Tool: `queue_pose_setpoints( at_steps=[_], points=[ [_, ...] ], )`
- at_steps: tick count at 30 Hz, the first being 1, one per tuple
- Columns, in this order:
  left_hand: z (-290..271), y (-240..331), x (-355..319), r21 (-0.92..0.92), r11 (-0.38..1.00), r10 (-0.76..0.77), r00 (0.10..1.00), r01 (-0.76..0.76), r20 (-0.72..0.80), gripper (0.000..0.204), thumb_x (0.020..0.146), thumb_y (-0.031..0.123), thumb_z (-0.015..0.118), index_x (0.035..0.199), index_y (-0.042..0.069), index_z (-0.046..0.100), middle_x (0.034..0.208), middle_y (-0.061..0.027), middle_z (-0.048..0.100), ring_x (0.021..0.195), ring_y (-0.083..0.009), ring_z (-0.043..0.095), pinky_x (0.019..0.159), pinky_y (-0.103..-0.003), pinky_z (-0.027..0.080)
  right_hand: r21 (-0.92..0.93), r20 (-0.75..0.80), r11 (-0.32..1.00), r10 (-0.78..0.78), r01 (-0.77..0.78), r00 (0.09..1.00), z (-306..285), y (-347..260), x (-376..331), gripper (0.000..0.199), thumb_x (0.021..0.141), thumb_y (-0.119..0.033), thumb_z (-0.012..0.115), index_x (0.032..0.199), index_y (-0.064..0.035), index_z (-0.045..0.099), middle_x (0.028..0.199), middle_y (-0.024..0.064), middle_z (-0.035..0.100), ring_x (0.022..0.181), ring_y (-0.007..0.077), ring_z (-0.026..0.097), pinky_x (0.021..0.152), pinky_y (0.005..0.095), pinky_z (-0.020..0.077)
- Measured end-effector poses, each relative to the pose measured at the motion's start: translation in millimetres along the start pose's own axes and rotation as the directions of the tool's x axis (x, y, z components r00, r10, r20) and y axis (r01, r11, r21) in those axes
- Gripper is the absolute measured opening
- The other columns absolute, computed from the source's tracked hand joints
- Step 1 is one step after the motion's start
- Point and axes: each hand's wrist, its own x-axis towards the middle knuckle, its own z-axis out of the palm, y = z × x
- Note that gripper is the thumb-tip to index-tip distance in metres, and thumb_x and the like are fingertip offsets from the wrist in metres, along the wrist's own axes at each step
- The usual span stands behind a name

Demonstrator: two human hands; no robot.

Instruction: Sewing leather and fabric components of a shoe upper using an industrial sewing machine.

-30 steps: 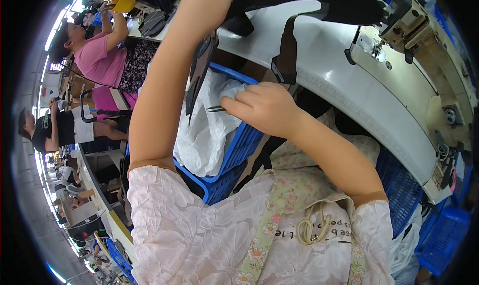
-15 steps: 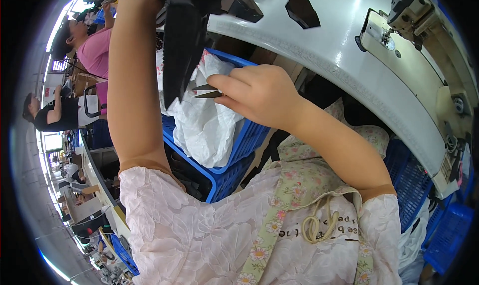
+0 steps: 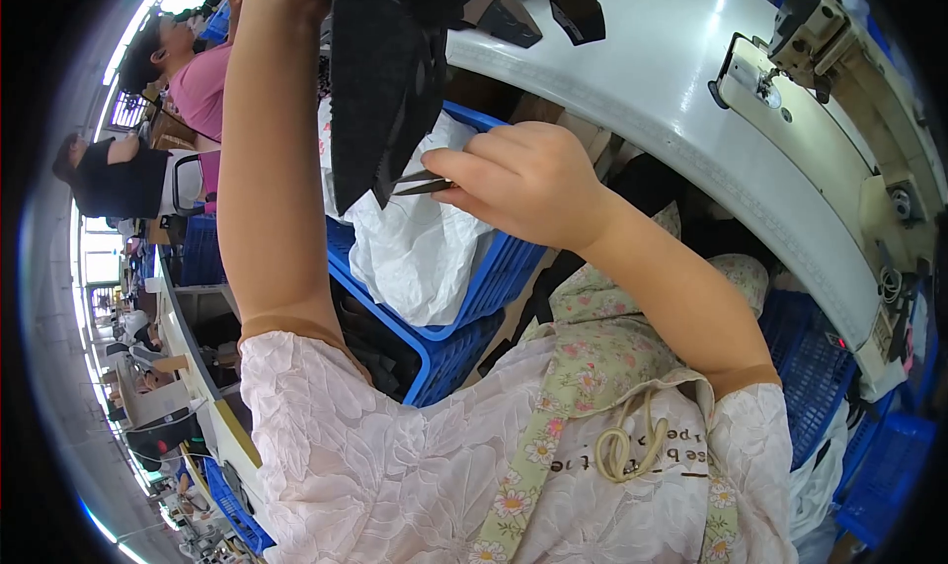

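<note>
Above blue crate (image 3: 474,317) | right hand (image 3: 523,184) fingers pinch snips (image 3: 420,182) at black piece (image 3: 380,80) | left grip unseen

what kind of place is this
Most likely a sewing workshop or garment factory. An industrial sewing machine sits on a long white table, blue plastic crates hold fabric pieces, and other workers sit at benches in a row.

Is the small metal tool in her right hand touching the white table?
No, the right hand holds the snips against the black fabric piece, above the blue crate.

Black fabric piece (image 3: 380,80) hanging upright, small metal snips (image 3: 420,182) touching its lower edge
</note>
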Motion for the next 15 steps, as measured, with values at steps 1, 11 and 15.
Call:
queue_pose_setpoints(
  at_steps=[1, 11, 15],
  points=[
    [-0.4, 0.3, -1.0, 0.043, 0.998, 0.039, 0.999, -0.037, -0.029, 0.021, 0.091, 0.013, 0.058, 0.104, -0.001, 0.068, 0.095, -0.0088, 0.071, 0.08, -0.0198, 0.067, 0.074, -0.03, 0.052, 0.001, 0.002, 1.0, -0.004, 0.004, 1.0, 0.0, -0.8, -0.6, 0.026, 0.072, -0.02, 0.073, 0.097, -0.0136, 0.066, 0.068, -0.002, 0.059, 0.057, 0.0143, 0.059, 0.05, 0.0282, 0.0455],
    [-4.9, -7.2, 1.0, -0.011, 1.0, 0.028, 0.998, -0.028, -0.051, 0.022, 0.091, 0.012, 0.059, 0.105, -0.002, 0.068, 0.095, -0.0111, 0.071, 0.081, -0.0237, 0.068, 0.076, -0.033, 0.053, 0.005, 0.048, 1.0, 0.013, -0.013, 0.999, 7.7, -9.1, -2.3, 0.025, 0.076, -0.022, 0.075, 0.097, -0.0139, 0.065, 0.066, -0.0013, 0.055, 0.056, 0.0152, 0.059, 0.051, 0.0288, 0.0446],
    [-4.3, -15.6, 5.8, -0.108, 0.994, 0.015, 1.0, -0.015, -0.005, 0.023, 0.09, 0.011, 0.059, 0.106, -0.002, 0.068, 0.095, -0.0117, 0.071, 0.08, -0.0244, 0.068, 0.075, -0.034, 0.054, 0.025, 0.008, 1.0, 0.017, -0.017, 1.0, 10.5, -8.5, -4.1, 0.028, 0.075, -0.023, 0.075, 0.099, -0.014, 0.065, 0.065, -0.0012, 0.053, 0.056, 0.0152, 0.058, 0.05, 0.029, 0.0441]
  ],
)
